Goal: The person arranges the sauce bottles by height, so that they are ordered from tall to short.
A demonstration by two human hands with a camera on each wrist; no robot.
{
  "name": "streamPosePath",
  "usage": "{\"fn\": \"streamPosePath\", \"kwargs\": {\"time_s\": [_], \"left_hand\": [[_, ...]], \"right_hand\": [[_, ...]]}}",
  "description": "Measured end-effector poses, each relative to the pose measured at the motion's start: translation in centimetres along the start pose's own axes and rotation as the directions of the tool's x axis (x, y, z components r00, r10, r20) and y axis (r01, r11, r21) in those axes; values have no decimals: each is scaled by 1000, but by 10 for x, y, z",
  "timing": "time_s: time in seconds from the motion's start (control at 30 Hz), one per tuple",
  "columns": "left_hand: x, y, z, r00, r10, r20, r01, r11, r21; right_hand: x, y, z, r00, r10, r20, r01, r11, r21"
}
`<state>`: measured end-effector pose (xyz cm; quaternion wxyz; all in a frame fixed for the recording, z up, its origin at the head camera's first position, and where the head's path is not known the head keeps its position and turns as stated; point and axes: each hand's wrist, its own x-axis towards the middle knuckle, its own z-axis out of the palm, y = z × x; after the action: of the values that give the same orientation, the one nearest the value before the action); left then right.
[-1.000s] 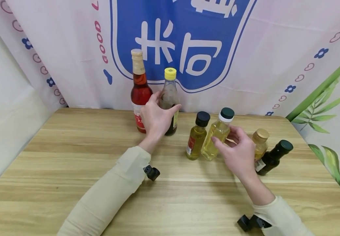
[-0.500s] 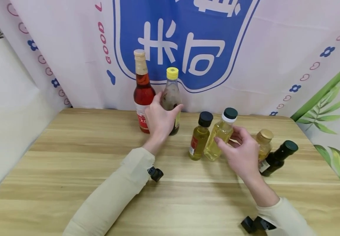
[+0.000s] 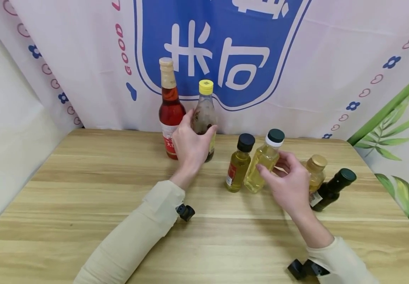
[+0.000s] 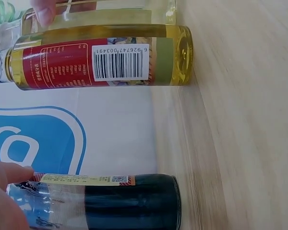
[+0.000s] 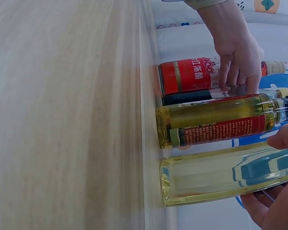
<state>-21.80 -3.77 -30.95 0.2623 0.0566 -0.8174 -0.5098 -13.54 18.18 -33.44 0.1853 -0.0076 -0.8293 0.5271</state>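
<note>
My left hand (image 3: 191,146) grips a yellow-capped glass bottle (image 3: 204,112) of dark sauce, thumb on its right side and fingers on its left. Touching or very near that hand is a tall bottle of red vinegar (image 3: 171,115). On the right, my right hand (image 3: 289,185) holds a square, pale-yellow oil bottle (image 3: 261,167) with a dark green cap between thumb and fingers. In the right wrist view the base of this oil bottle (image 5: 216,177) is at the tabletop. Just left of it stands a small black-capped oil bottle (image 3: 238,169) with a red label.
Beyond my right hand are a gold-capped bottle (image 3: 316,171), partly hidden, and a dark bottle (image 3: 332,189) with a green cap. All stand on a wooden table (image 3: 119,181). A printed curtain (image 3: 98,79) hangs along the back edge.
</note>
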Motion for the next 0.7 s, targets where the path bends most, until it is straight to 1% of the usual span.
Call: {"fn": "streamPosePath", "kwargs": {"time_s": [0.27,0.5,0.63,0.7], "left_hand": [[0,0,1,1000,3,-17,-2,1000,16],[-2,0,0,1000,0,-25,-1,1000,-5],[-5,2,-3,999,17,-49,-19,999,-35],[-8,2,-5,997,41,-65,-44,998,-55]], "right_hand": [[0,1,1,1000,-6,2,6,1000,16],[1,2,0,1000,-9,-4,9,1000,18],[2,2,0,1000,-11,-6,12,1000,15],[2,3,-1,1000,-12,-5,12,1000,15]]}}
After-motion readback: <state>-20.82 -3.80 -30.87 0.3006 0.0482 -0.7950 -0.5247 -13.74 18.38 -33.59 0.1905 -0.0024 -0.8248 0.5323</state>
